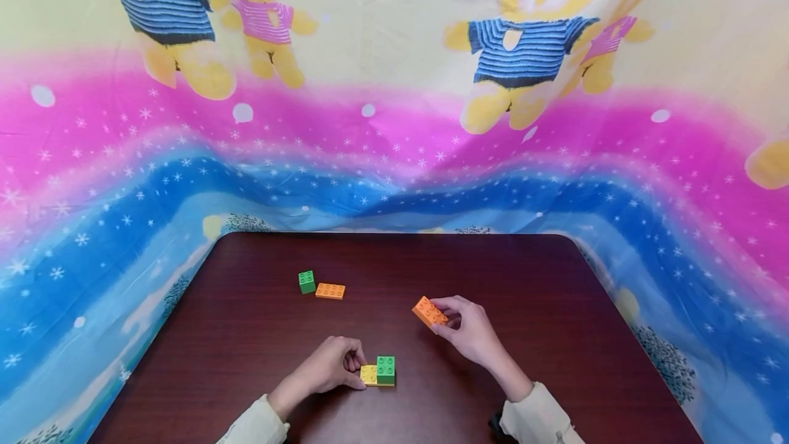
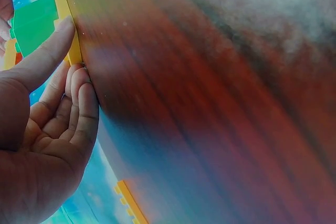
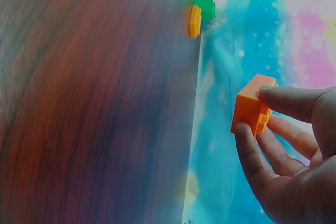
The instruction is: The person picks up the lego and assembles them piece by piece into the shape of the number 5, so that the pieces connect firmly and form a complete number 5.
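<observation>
My left hand (image 1: 333, 365) pinches the left end of a thin yellow toy building brick (image 1: 368, 375) on the table. On that brick's right half sits a square green brick (image 1: 385, 368); the left wrist view shows the thumb along the yellow edge (image 2: 76, 51). To the right, above the tabletop, my right hand (image 1: 473, 331) holds a thick orange brick (image 1: 429, 312) between thumb and fingers. In the right wrist view this orange brick (image 3: 253, 106) is tilted, its studs turned toward the palm.
Farther back on the dark brown table (image 1: 493, 266) lie another green brick (image 1: 307, 282) and a flat orange brick (image 1: 330, 291), side by side. A patterned cloth with bears (image 1: 394, 136) hangs behind the table and along its sides.
</observation>
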`<state>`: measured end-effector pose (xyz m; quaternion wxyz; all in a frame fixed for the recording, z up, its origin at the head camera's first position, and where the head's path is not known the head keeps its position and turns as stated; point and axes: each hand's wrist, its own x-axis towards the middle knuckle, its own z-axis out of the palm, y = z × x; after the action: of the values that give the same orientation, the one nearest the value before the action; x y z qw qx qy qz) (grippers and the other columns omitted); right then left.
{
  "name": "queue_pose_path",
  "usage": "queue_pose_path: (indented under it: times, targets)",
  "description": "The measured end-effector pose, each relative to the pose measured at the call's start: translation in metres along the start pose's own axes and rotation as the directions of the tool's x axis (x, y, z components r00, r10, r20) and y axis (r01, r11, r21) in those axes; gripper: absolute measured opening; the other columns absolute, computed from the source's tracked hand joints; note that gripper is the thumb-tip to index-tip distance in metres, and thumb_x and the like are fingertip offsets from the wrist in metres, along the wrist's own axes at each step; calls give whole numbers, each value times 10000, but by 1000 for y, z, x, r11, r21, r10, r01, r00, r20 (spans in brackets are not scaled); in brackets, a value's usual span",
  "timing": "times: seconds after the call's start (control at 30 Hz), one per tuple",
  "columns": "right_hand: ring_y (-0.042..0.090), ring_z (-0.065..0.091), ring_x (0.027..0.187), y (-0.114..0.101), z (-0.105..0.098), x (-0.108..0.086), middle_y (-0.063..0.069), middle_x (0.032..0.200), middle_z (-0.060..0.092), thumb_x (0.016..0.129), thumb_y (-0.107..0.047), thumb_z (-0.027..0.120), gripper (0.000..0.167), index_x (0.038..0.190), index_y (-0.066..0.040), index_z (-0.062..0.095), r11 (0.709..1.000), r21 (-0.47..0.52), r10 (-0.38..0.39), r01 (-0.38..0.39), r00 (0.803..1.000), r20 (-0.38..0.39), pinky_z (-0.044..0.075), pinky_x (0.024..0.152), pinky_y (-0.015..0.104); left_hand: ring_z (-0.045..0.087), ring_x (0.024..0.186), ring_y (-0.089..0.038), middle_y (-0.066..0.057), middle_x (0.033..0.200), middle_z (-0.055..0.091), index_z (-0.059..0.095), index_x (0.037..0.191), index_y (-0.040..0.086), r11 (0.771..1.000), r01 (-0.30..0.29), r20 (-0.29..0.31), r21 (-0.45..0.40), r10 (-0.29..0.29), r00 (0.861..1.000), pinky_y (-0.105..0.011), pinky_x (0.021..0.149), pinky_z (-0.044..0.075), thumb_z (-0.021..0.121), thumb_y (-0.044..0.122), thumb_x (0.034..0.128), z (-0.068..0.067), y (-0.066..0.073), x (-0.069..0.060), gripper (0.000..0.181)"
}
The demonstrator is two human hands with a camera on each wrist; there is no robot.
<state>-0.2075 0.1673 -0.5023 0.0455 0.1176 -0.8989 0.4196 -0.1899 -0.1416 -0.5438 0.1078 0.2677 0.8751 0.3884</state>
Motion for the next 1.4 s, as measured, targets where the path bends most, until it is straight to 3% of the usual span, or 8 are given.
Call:
queue_pose_path:
  times: [0.13, 0.3, 0.83, 1.4]
  targets:
    - [94, 665, 907, -6, 4, -4, -41, 1104, 709, 819, -47, 867, 468, 1246, -197, 745, 999, -3, -33, 33, 999, 20, 597, 799, 269, 567, 689, -8, 28, 757, 654, 710, 840, 104, 1000, 6, 5, -2, -6, 1000, -188, 653, 504, 960, 104, 697, 0, 0, 0, 288]
    - [107, 676, 897, -15, 7, -6, -22, 1105, 713, 828, -46, 860, 461, 1253, -179, 744, 996, 29, -86, 85, 995, 52, 607, 796, 300, 574, 701, -17, 40, 774, 656, 712, 850, 118, 1000, 11, 14, 8, -11, 1000, -195, 661, 509, 958, 116, 707, -1, 0, 1, 285]
    - [66, 666, 911, -32, 27, -19, -45, 1125, 697, 879, -110, 831, 432, 1292, -179, 728, 987, 86, -150, 135, 968, 203, 599, 825, 261, 570, 681, -9, 33, 748, 651, 699, 824, 129, 1000, 21, 16, -4, -21, 1000, -190, 647, 503, 964, 117, 695, -1, -1, -5, 295]
    - [47, 675, 896, -36, 38, -30, -29, 1097, 710, 875, -84, 828, 422, 1280, -155, 736, 965, 168, -237, 200, 941, 241, 607, 804, 260, 577, 696, -14, 48, 779, 660, 693, 841, 125, 1000, 21, 34, 5, -22, 999, -194, 655, 509, 957, 130, 715, -2, 0, 1, 293]
